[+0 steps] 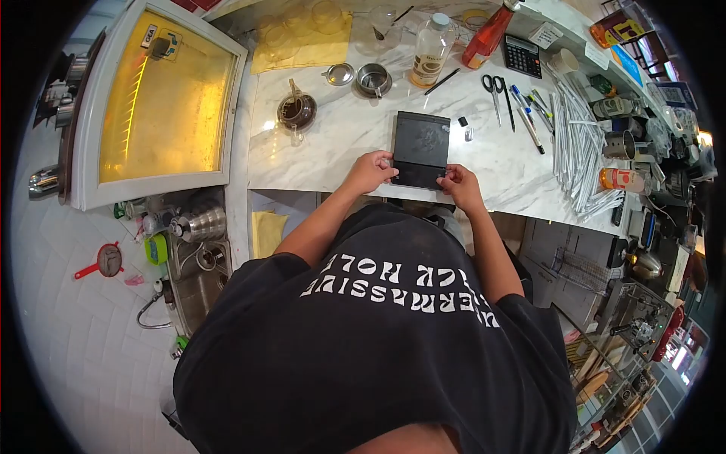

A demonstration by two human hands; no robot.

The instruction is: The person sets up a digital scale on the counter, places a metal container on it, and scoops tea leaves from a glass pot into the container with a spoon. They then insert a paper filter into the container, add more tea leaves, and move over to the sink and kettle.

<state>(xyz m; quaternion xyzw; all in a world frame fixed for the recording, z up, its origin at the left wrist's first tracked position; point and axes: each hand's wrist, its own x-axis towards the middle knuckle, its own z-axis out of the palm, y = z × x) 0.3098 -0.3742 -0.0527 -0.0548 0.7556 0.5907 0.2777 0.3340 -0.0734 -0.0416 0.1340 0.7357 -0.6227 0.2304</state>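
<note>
A flat black digital scale [421, 144] lies on the white marble counter right in front of me, its narrower panel towards my body. My left hand [369, 172] has its fingers closed at the scale's near left edge. At the near right corner, my right hand [460, 186] pinches the scale between thumb and fingers. Just right of the scale sits a small black and clear piece [466, 130], too small to name. Further left stands a glass pot [296, 111] holding dark liquid. Behind it are a small metal lid [339, 74] and a steel cup [373, 79].
At the back stand a clear bottle [429, 57], a red sauce bottle [490, 34] and a calculator [522, 57]. Scissors [494, 98], several pens [527, 117] and a pile of wrapped straws [578, 151] lie right. An open fridge door [234, 121] borders the counter's left side.
</note>
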